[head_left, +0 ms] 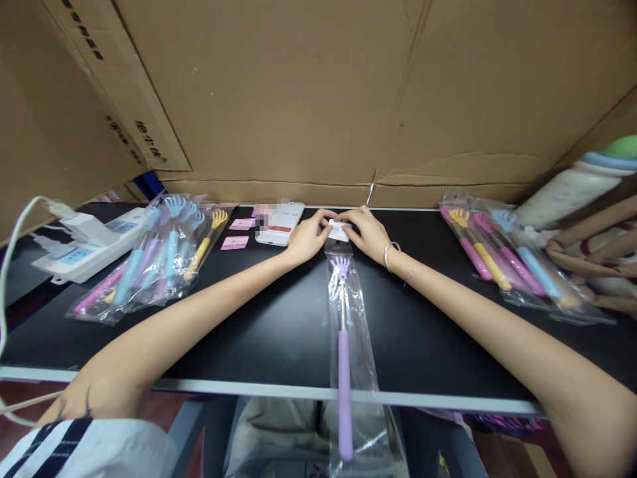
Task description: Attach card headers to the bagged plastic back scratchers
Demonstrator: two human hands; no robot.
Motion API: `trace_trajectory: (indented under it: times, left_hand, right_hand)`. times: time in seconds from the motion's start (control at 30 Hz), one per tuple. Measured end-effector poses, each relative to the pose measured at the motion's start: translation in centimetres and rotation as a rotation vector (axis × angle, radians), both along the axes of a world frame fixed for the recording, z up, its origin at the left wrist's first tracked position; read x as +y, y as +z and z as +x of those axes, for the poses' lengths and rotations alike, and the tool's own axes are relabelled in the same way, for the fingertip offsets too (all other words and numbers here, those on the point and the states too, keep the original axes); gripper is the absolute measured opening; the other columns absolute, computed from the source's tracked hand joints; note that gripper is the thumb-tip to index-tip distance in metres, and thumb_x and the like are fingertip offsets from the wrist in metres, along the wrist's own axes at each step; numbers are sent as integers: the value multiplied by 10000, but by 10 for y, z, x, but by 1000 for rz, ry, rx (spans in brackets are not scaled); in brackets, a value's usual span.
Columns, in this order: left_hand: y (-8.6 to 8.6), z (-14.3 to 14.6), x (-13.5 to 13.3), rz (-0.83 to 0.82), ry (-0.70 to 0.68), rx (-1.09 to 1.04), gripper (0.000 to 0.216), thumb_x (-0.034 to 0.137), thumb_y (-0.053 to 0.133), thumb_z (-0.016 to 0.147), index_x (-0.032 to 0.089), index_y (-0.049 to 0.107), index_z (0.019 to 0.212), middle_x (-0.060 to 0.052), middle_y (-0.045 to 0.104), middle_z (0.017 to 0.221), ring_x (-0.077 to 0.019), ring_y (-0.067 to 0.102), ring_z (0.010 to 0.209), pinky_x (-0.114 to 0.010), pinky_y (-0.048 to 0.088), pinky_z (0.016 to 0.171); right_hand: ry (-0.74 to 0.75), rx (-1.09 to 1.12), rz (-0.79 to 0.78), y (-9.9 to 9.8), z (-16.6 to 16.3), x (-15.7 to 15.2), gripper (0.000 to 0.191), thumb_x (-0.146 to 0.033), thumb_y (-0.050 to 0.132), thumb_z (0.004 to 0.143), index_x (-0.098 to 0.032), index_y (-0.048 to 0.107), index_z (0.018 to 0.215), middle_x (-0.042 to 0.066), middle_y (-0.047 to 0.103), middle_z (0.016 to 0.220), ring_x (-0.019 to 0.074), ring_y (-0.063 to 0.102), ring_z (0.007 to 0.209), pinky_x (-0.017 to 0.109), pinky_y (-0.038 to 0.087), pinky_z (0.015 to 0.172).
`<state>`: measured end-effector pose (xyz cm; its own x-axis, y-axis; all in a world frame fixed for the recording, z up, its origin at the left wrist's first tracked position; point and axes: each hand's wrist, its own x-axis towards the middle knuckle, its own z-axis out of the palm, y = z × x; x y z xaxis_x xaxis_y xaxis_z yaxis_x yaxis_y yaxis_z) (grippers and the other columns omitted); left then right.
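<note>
A purple back scratcher (343,358) lies in a clear plastic bag (361,332) down the middle of the black table (279,325), its handle end hanging over the near edge. My left hand (307,236) and my right hand (367,232) meet at the bag's far end, where both pinch its white top flap (339,230). The fingers of both hands are closed on that flap. A bracelet circles my right wrist.
A pile of bagged scratchers (149,255) lies at the left, another pile (512,262) at the right. A white phone (279,222) and small pink cards (235,243) sit behind my left hand. A power strip (84,249) stands far left. Cardboard walls (318,93) close the back.
</note>
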<state>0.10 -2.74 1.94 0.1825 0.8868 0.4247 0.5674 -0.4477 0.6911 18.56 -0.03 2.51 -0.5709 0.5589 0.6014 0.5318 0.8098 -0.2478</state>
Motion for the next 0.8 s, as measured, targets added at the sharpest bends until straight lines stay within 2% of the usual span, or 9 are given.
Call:
trace_trajectory:
  times: [0.2, 0.33, 0.43, 0.6, 0.67, 0.8]
  left_hand:
    - [-3, 9, 4, 33, -55, -216, 254, 129, 526, 828, 196, 539, 1072, -2, 621, 810, -122, 577, 721, -256, 445, 734]
    - [-6, 11, 4, 17, -66, -348, 236, 125, 534, 826, 181, 513, 1054, -2, 598, 801, -109, 570, 703, -256, 463, 745]
    - [-5, 11, 4, 32, -71, -389, 230, 119, 535, 822, 175, 511, 1044, -10, 597, 830, -104, 564, 708, -260, 471, 762]
    - [-6, 10, 4, 36, -88, -419, 240, 113, 534, 819, 172, 515, 1051, -23, 610, 879, -103, 572, 738, -268, 476, 791]
    - [-9, 10, 6, 19, -96, -437, 249, 127, 536, 826, 178, 508, 1068, -20, 614, 883, -100, 575, 735, -267, 479, 786]
    - [-13, 9, 9, -55, -123, -480, 263, 196, 529, 858, 196, 486, 1117, -7, 605, 850, -105, 583, 741, -236, 484, 698]
  right_hand:
    - [-5, 202, -100, -6, 3, 8, 181, -218, 510, 839, -208, 588, 1002, 69, 639, 959, 229, 544, 920, 403, 449, 852]
    - [-39, 414, -365, -11, 3, 13, 255, -306, 579, 787, -210, 514, 1014, 46, 603, 883, 197, 585, 846, 349, 472, 770]
    - [-56, 458, -518, -13, 2, 14, 269, -417, 592, 773, -209, 498, 914, 6, 570, 744, 171, 564, 736, 315, 446, 706]
    - [-87, 397, -514, -11, 2, 11, 427, -595, 501, 796, -203, 426, 644, -34, 434, 594, 117, 411, 591, 274, 336, 596]
    - [-86, 402, -502, -10, 1, 8, 449, -613, 513, 782, -202, 416, 630, -44, 410, 575, 108, 382, 574, 270, 317, 587]
    - [-38, 470, -553, -9, -2, 3, 417, -599, 561, 756, -197, 463, 703, -42, 477, 594, 113, 434, 577, 274, 345, 613]
